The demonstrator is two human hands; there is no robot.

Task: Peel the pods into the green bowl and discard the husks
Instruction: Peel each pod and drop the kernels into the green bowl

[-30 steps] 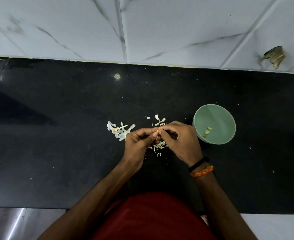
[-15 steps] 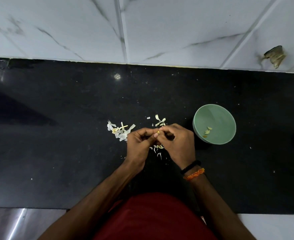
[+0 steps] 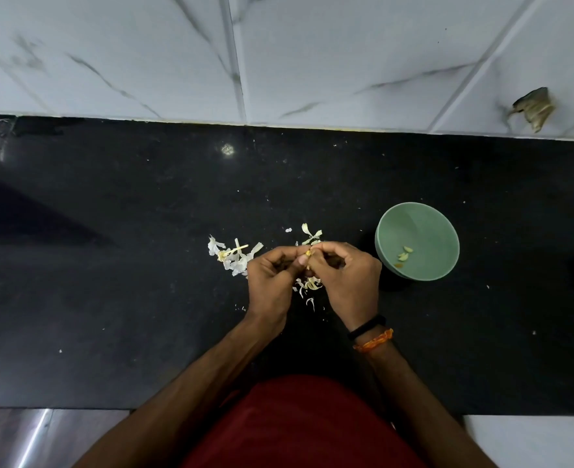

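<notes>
Pod (image 3: 308,254): small, yellowish, pinched between the fingertips of left hand (image 3: 271,282) and right hand (image 3: 346,282), both curled tight round it, held just above the black desk (image 3: 110,298) at centre. Detail of the pod is too small to read; whether the husk is already split cannot be told.

Green bowl (image 3: 417,241): upright on the desk, just right of the right hand, not touched. A few peeled pieces (image 3: 404,256) lie at its bottom; judged early in the task.

Husks, lot 1 (image 3: 233,256): pale scraps, loose on the desk, just beyond the left hand. Husks, lot 2 (image 3: 311,235): scraps beyond the fingertips; more (image 3: 309,285) lie below the hands, between the wrists.

Step in hand, judged: husk is being stripped off the pod.

Handling notes (advice, not observed):
- Pod to be kept pinned by one hand w/ the other hand's nail worked under the skin; light pull, else the piece is crushed or flicked off.
- Peeled piece to be carried over the bowl rim before release, as bowl is near but not under the hands.
- Husk to be dropped onto existing scrap, kept apart from the bowl.
</notes>
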